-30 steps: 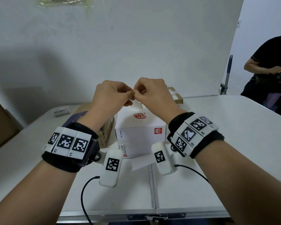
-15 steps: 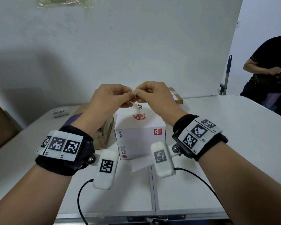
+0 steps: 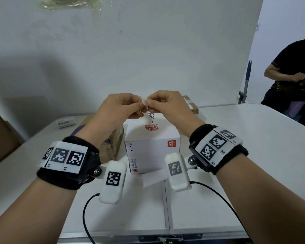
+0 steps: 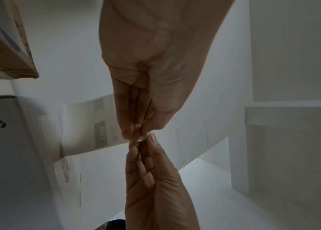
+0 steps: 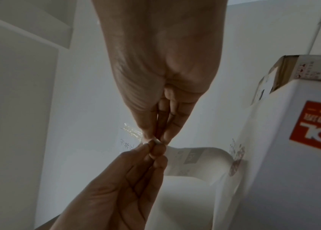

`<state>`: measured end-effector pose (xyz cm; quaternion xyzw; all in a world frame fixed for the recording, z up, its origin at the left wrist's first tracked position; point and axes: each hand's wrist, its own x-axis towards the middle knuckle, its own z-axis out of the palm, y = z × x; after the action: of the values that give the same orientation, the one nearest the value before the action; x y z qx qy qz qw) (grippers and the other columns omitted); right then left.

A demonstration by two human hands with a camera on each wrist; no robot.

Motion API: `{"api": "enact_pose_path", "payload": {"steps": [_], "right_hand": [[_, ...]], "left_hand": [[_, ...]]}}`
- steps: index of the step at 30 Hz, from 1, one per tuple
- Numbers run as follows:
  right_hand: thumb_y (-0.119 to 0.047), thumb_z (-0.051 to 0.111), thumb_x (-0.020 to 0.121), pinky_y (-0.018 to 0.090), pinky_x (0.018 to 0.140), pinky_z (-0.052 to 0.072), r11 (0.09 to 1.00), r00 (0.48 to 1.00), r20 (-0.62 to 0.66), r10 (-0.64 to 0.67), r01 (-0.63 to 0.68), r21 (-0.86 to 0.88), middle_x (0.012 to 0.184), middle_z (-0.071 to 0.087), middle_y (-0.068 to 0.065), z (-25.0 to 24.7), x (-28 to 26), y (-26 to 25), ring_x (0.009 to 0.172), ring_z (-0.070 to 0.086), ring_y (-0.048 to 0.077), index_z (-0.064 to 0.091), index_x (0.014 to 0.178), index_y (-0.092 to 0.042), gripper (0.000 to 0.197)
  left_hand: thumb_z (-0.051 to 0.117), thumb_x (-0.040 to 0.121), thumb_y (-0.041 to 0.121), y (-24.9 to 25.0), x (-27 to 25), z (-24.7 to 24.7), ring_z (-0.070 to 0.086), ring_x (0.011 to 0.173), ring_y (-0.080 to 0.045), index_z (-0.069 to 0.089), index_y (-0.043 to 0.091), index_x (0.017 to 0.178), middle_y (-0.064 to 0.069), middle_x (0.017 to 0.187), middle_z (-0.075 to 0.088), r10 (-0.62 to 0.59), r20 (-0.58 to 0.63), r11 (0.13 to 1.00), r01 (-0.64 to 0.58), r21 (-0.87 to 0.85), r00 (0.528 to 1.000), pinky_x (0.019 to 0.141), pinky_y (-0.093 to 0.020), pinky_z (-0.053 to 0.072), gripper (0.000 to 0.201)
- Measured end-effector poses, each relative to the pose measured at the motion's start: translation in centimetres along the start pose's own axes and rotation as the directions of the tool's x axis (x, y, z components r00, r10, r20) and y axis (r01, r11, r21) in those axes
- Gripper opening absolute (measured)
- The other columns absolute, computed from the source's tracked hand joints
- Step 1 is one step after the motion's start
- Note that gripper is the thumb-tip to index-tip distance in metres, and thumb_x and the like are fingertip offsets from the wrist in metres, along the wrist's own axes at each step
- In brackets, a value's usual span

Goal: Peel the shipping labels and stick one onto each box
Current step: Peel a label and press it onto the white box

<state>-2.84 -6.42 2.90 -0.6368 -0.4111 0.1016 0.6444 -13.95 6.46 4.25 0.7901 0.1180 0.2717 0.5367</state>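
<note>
Since a second ago the two hands have sunk a little in the head view and the label's free corner now shows white between the fingertips, where before the fingers hid it. The boxes and table lie as they did.

The left hand (image 3: pixel 120 107) and right hand (image 3: pixel 167 104) are raised together above the white box (image 3: pixel 151 145), fingertips meeting. Both pinch the same end of a shipping label (image 3: pixel 144 103), thumb against fingers on each side. In the left wrist view the label (image 4: pixel 89 124) hangs away from the pinch as a pale curved strip with grey print; a dark block on it seems to read "HeT", the rest too blurred to read. In the right wrist view the label (image 5: pixel 193 161) bends in a loop toward the white box (image 5: pixel 293 155), and a crinkled bit of clear film (image 5: pixel 133 133) sticks out beside the fingertips.

The white box stands on the table (image 3: pixel 245 155) and bears a red square with "JDL" on its front, a round red stamp on top and small printed lines down its left edge. A brown box (image 3: pixel 111 143) stands just beside it on the left, another brown box (image 3: pixel 190 104) behind it. A small barcode sticker (image 3: pixel 66 122) lies at the far left of the table. A loose white slip (image 3: pixel 153 178) lies in front of the white box.

A seated person (image 3: pixel 294 80) is at the far right.
</note>
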Motion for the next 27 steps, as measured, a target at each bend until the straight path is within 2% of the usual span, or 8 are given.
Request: {"api": "enact_pose_path", "payload": {"steps": [3,6,9,14,20,27], "right_hand": [[-0.011,0.067,0.087,0.030,0.083,0.058,1.000,0.999,-0.027,0.026,-0.025,0.015,0.077,0.070,0.006,-0.02,-0.03,-0.11,0.072,0.067,0.014,0.071,0.089,-0.007,0.006],[-0.009,0.063,0.090,0.029,0.082,0.057,0.998,0.998,-0.046,0.049,-0.047,0.041,0.073,0.069,0.006,0.05,-0.06,0.00,0.068,0.066,0.013,0.069,0.087,-0.007,0.007],[-0.010,0.062,0.090,0.032,0.085,0.058,0.999,0.998,-0.047,0.048,-0.047,0.025,0.076,0.070,0.009,0.12,-0.06,0.08,0.073,0.068,0.016,0.070,0.090,-0.004,0.011],[-0.035,0.072,0.081,0.040,0.084,0.059,0.998,0.999,-0.038,0.013,-0.015,-0.053,0.081,0.075,0.007,0.43,0.00,0.11,0.080,0.072,0.023,0.073,0.085,-0.008,0.027],[-0.020,0.070,0.083,0.041,0.085,0.058,0.999,0.997,-0.072,0.013,-0.016,-0.049,0.082,0.075,0.010,0.20,-0.05,-0.36,0.082,0.074,0.026,0.074,0.084,-0.004,0.017],[-0.010,0.063,0.083,0.040,0.085,0.058,0.995,0.997,-0.082,0.009,-0.017,-0.099,0.078,0.075,0.010,0.22,0.10,-0.39,0.077,0.075,0.021,0.073,0.076,-0.008,0.013]], "left_hand": [[0.064,0.089,0.006,-0.04,0.08,-0.05,0.069,0.069,-0.015,0.069,-0.001,0.090,-0.009,0.082,0.076,-0.005,0.003,1.000,0.005,0.004,1.000,0.071,-0.023,0.056,0.008],[0.060,0.090,0.005,-0.03,0.09,-0.06,0.068,0.072,-0.015,0.066,0.007,0.081,-0.009,0.084,0.076,0.002,-0.002,1.000,-0.002,0.017,1.000,0.076,-0.026,0.057,0.011],[0.059,0.088,0.005,-0.12,0.10,-0.01,0.069,0.075,-0.016,0.066,0.011,0.079,-0.006,0.080,0.075,0.006,-0.016,1.000,-0.005,0.031,1.000,0.079,-0.028,0.057,0.013],[0.062,0.088,0.011,-0.23,0.29,0.51,0.069,0.077,-0.015,0.068,0.005,0.089,-0.006,0.083,0.075,0.042,-0.007,0.997,-0.042,0.067,0.999,0.077,-0.026,0.054,0.009],[0.066,0.087,0.016,-0.22,0.66,0.43,0.069,0.077,-0.015,0.068,0.012,0.081,-0.004,0.079,0.074,0.044,0.005,0.998,-0.044,0.051,0.999,0.076,-0.026,0.052,0.008],[0.065,0.085,0.015,-0.32,0.92,0.39,0.070,0.076,-0.016,0.068,0.014,0.078,-0.004,0.078,0.075,0.035,0.003,0.998,-0.035,0.052,0.999,0.078,-0.030,0.053,0.008]]}}
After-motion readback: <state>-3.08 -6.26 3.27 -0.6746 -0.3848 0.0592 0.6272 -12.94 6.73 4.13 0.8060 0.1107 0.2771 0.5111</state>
